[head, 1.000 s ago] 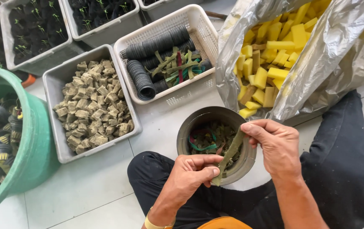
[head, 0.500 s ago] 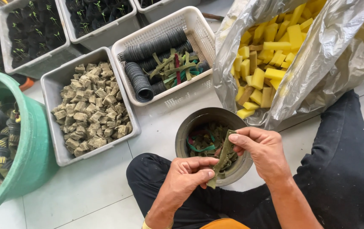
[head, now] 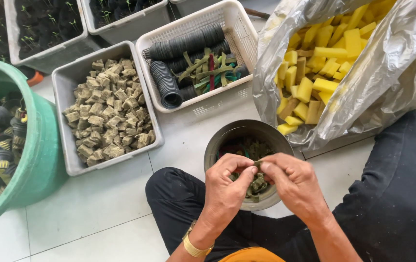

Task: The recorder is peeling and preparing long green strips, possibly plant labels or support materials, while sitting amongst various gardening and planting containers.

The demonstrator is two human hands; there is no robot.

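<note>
My left hand (head: 226,187) and my right hand (head: 290,179) meet over a grey round bowl (head: 227,136) between my knees. Both pinch a small olive-green strip (head: 256,167) between their fingertips. The bowl holds more green, red and teal strips and some brownish cubes. A gold band sits on my left wrist.
A grey tub of brownish cubes (head: 103,116), a white basket (head: 237,29) with stacked black net pots and coloured strips, a silver bag of yellow sponge blocks (head: 324,63), a green bucket (head: 33,160) of filled pots, and seedling trays (head: 48,24) surround me on a tiled floor.
The long strip held stretched between my hands is now bunched up. Both hands have come together over the bowl.
</note>
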